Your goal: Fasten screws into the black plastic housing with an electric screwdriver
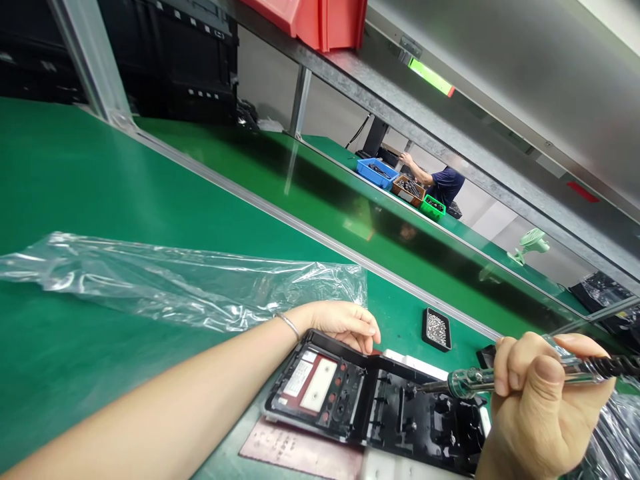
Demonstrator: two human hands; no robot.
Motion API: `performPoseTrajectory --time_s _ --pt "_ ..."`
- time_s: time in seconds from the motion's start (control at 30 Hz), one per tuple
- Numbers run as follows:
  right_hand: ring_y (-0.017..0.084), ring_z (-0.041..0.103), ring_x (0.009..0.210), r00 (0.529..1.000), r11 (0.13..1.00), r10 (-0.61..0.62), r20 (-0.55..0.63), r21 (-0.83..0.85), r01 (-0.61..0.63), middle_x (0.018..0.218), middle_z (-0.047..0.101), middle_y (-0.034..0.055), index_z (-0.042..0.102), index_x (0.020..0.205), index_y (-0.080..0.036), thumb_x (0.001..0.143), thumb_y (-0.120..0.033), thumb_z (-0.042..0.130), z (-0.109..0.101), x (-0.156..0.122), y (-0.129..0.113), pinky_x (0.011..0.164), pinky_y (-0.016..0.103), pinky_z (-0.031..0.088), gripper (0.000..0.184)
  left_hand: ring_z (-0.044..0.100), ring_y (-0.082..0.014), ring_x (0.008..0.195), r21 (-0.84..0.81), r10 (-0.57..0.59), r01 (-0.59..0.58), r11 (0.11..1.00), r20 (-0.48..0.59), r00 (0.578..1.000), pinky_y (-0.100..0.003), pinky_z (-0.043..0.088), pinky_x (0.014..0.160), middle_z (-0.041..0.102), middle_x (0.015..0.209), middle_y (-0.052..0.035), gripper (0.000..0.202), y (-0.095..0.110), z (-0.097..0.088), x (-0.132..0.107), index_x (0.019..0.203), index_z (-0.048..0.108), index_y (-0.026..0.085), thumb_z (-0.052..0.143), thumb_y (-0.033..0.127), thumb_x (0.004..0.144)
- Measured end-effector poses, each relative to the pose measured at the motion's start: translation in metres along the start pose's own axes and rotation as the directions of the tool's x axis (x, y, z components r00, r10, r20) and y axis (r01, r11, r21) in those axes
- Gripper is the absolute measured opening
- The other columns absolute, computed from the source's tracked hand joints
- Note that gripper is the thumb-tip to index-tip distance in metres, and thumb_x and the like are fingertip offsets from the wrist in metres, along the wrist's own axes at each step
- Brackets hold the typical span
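Note:
A black plastic housing lies opened out in front of me, ribs and posts facing up. Its left half carries a red panel with a white plate and a paper label. My left hand rests at the housing's far edge, fingers curled closed; what they hold, if anything, is hidden. In my right hand is a clear-bodied electric screwdriver, fingers wrapped round it. Its tip points down into the right half, near a post; whether it touches a screw I cannot tell.
A small black tray of screws stands behind the housing. Clear plastic film stretches across the green bench at left. A metal rail runs behind. Red bins sit overhead. Farther off, a person's arm is beside blue and green bins.

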State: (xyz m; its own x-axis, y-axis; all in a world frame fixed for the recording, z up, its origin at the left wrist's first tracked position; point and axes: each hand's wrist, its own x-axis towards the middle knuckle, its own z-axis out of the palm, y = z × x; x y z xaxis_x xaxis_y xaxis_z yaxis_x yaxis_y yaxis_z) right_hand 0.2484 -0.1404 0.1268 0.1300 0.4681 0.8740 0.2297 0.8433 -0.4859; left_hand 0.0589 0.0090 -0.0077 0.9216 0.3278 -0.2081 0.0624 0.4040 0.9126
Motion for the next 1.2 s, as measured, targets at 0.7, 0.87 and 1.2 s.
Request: performPoseTrajectory --time_s 0.7,0.87,1.2 --pt "0.006 0.033 0.047 1.000 1.000 0.017 -0.012 0.011 -0.017 0.060 0.031 -0.0044 0.036 0.108 -0.014 0.098 -0.009 0.043 0.0014 -0.0003 -0.0022 0.046 0.016 0.032 0.014 0.067 -0.0103 0.073 0.007 -0.009 0.009 1.000 -0.023 1.000 -0.016 0.053 0.071 0.071 0.075 -0.0001 0.043 0.0007 0.0016 0.0001 0.085 0.069 0.018 0.081 0.051 0.060" --pt "0.006 0.034 0.048 1.000 1.000 0.014 -0.008 0.013 -0.014 0.060 0.031 -0.0043 0.036 0.108 -0.014 0.097 -0.009 0.043 0.0009 0.0001 -0.0017 0.047 0.016 0.033 0.014 0.067 -0.0103 0.073 0.005 -0.006 0.006 1.000 -0.009 1.000 -0.016 0.053 0.070 0.071 0.076 0.0000 0.042 0.0012 0.0017 -0.0003 0.085 0.069 0.018 0.081 0.050 0.060" --pt "0.006 0.035 0.047 1.000 1.000 0.026 -0.017 0.015 -0.026 0.060 0.032 -0.0043 0.037 0.109 -0.014 0.097 -0.010 0.044 0.0011 -0.0017 0.0000 0.048 0.016 0.033 0.014 0.066 -0.0106 0.075 0.000 0.013 -0.013 1.000 -0.001 1.000 -0.019 0.052 0.074 0.071 0.076 -0.0012 0.034 -0.0030 -0.0008 0.0019 0.087 0.069 0.017 0.077 0.044 0.069"
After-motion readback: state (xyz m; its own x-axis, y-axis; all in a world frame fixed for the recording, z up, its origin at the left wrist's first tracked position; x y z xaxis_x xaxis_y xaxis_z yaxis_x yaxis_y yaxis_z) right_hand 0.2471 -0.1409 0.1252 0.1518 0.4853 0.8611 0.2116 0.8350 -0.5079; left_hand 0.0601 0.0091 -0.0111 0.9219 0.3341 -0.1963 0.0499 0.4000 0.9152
